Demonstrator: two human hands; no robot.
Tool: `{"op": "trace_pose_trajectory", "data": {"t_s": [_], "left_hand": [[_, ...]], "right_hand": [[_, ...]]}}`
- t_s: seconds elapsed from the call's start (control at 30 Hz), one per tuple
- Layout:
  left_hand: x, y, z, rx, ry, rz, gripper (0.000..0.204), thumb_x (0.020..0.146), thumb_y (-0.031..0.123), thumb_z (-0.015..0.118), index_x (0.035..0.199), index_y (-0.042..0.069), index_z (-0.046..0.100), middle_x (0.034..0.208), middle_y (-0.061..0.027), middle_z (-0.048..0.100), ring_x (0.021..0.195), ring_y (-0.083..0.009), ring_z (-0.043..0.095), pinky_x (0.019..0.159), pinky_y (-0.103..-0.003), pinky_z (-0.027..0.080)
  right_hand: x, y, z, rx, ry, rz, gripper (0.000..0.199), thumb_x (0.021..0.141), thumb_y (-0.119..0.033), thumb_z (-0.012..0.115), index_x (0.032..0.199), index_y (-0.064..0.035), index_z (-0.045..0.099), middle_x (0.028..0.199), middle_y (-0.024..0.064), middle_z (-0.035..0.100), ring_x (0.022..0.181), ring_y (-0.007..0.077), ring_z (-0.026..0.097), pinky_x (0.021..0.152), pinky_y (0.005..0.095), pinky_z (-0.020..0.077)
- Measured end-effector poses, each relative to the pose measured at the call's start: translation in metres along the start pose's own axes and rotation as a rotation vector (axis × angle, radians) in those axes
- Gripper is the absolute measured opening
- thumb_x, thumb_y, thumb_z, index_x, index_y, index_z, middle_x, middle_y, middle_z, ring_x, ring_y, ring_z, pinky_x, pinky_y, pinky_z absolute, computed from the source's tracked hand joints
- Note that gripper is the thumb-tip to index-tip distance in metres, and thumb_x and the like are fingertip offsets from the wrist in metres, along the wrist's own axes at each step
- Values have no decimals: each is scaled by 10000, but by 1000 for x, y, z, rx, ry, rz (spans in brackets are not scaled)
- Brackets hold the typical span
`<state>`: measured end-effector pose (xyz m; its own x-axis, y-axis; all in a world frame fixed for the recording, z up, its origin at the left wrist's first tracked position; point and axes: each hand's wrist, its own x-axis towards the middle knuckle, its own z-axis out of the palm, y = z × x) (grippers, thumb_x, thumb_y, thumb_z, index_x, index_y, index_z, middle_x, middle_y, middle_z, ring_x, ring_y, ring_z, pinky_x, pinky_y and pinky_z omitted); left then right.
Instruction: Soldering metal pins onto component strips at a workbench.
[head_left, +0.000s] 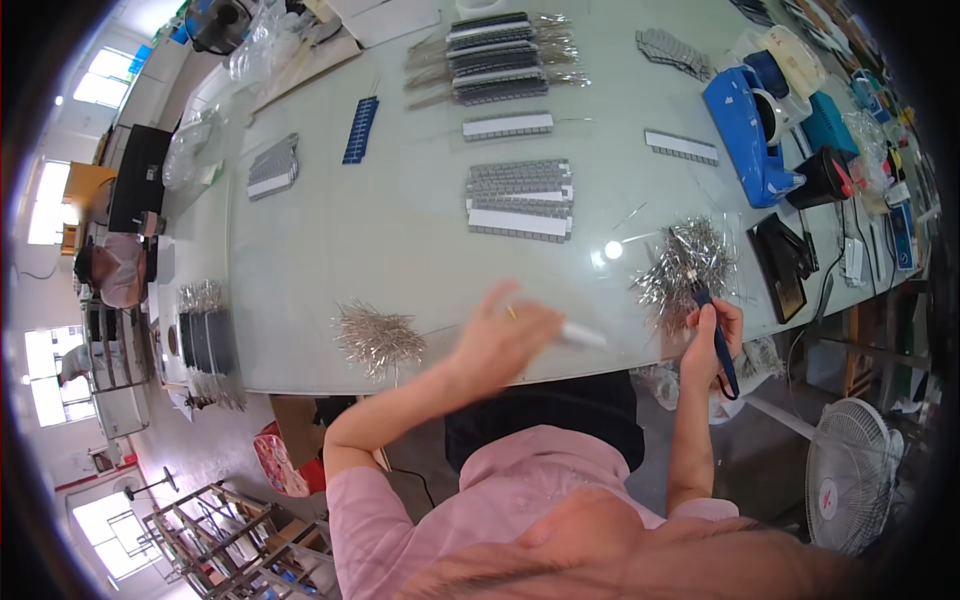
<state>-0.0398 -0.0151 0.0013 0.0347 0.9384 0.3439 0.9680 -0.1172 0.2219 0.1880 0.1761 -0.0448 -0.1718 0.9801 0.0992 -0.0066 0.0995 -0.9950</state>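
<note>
My left hand (pixel 508 338), blurred by motion, is over the near middle of the table. Its closed fingers hold a blurred white strip (pixel 584 336) that points to the right. My right hand (pixel 716 332) grips a slim dark blue-handled tool (pixel 722 350), which looks like pliers or tweezers. The tool's tip reaches the near side of a loose heap of shiny silver wire pins (pixel 697 258). A second heap of thin metal pins (pixel 378 338) lies left of my left hand.
Grey-and-white segmented strips (pixel 520 200) are stacked mid-table, with bundled wired strips (pixel 495 58) behind. A blue strip (pixel 361 130) lies left. At right stand a blue tape dispenser (pixel 745 130) and a black tray (pixel 780 270). A white fan (pixel 850 475) stands beyond the table's near-right edge.
</note>
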Motion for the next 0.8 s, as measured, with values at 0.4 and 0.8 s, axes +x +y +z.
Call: {"op": "trace_pose_trajectory", "data": {"t_s": [0.4,0.8], "left_hand": [[125,-207,21,302,224,-144,210,845,118,635,1047,132,693,1076,-24,645,987,-239,584,986,-435,382],[29,-66,5,172,-209,-232,509,878,311,605,1347,136,511,1476,-114,385,1390,-299,295,1105,-555,190]], "right_hand": [[0,7,4,89,16,-45,120,885,-23,602,996,-5,559,817,52,592,655,109,577,626,228,461],[-2,11,4,104,-50,-120,177,870,-19,650,1018,-8,554,855,51,601,690,91,592,621,206,474]]}}
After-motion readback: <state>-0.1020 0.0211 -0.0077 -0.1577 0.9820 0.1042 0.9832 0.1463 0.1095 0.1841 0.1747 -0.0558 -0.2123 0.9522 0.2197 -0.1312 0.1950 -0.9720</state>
